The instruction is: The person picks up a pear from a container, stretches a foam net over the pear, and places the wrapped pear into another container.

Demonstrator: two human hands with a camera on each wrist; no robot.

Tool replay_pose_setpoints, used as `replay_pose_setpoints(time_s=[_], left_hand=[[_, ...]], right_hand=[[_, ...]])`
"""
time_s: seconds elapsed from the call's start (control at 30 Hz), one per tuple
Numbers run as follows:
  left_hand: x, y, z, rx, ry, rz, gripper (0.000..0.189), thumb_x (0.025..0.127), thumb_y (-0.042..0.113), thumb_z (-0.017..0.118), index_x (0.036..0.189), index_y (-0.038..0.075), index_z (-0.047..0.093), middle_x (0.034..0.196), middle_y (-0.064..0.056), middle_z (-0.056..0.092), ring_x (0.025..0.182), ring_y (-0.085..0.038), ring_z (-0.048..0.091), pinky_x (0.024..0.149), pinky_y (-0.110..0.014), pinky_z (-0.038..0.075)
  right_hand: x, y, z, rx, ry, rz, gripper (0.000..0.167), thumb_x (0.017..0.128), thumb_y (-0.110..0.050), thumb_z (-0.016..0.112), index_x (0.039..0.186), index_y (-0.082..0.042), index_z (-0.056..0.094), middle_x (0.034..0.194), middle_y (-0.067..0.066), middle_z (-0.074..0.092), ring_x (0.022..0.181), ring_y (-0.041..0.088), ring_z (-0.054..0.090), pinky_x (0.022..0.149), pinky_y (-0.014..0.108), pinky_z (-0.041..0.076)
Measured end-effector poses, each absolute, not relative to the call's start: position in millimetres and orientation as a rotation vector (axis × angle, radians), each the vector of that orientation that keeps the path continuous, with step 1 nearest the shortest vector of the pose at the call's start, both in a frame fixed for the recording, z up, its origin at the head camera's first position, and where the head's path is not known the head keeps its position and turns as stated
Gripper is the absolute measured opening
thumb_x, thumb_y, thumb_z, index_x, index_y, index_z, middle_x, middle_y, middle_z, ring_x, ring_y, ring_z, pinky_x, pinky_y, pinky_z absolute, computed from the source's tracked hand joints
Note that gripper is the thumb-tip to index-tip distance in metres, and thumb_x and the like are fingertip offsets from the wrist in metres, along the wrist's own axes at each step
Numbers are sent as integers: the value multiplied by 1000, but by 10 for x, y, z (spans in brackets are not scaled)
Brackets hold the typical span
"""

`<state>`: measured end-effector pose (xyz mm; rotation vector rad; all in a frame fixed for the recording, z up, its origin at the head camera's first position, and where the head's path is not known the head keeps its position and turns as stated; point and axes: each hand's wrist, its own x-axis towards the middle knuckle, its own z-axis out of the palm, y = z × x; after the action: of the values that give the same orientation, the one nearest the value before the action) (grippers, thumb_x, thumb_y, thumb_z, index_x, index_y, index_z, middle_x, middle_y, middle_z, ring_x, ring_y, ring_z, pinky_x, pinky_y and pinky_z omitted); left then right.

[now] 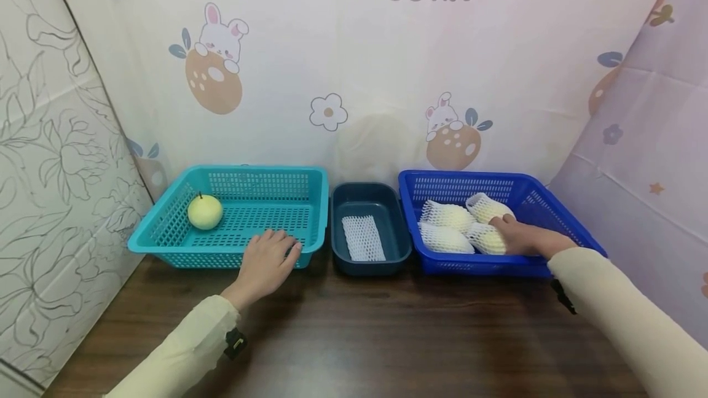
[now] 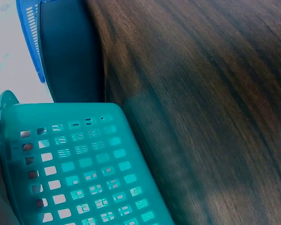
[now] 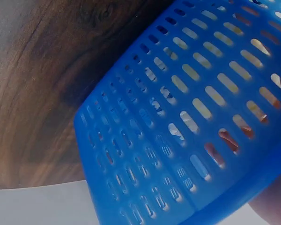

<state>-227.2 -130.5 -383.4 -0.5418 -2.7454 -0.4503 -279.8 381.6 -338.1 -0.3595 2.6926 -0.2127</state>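
Note:
In the head view, my left hand (image 1: 268, 263) rests loosely at the near rim of the turquoise basket (image 1: 318, 201), its fingers relaxed. A bare yellow pear (image 1: 205, 212) with a stem sits at that basket's left. My right hand (image 1: 522, 237) reaches into the blue basket (image 1: 464, 266), its fingers curled over the near-right pear in a foam net (image 1: 487, 239); the fingers' undersides are hidden. Beside it lie several more net-covered pears (image 1: 447, 239). The right wrist view shows mostly the blue basket's slotted wall (image 3: 178, 112).
Between the baskets stands a dark blue-grey tub (image 1: 372, 269) with a flat white foam net (image 1: 363, 238) inside. All three containers stand side by side on a dark wooden table (image 1: 359, 330). A patterned curtain (image 1: 354, 48) hangs behind.

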Motion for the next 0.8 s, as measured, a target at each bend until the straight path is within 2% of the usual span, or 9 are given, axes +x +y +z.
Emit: replay_pose_setpoints(time_s=[0.3,0.57,0.8], left_hand=[[-2271,-1304,-3824,-548,-2742,-453,29,99,29,48,102,11,71,99,-3,64,90,-24,50,74,-40,40],[-2267,-1323,-3813,-545,-2741,-447,29,99,30,48,101,11,71,97,-3,64,89,-24,51,73,-41,40],[-2269,-1302,-3836,-553,-2730,-433,29,98,29,49,99,12,72,97,-3,64,88,-24,51,73,-41,40]], right_hand=[[-2786,3790,-3298,-443,2803,-188,79,78,-52,71,124,8,47,112,27,52,99,39,52,84,59,42],[-2635,3319,-2923,-606,2956,-310,70,79,-55,70,125,-4,54,119,19,58,108,35,55,87,57,45],[-2440,2903,-2808,-765,3019,-385,62,80,-55,69,121,-10,59,115,8,61,105,26,56,87,51,47]])
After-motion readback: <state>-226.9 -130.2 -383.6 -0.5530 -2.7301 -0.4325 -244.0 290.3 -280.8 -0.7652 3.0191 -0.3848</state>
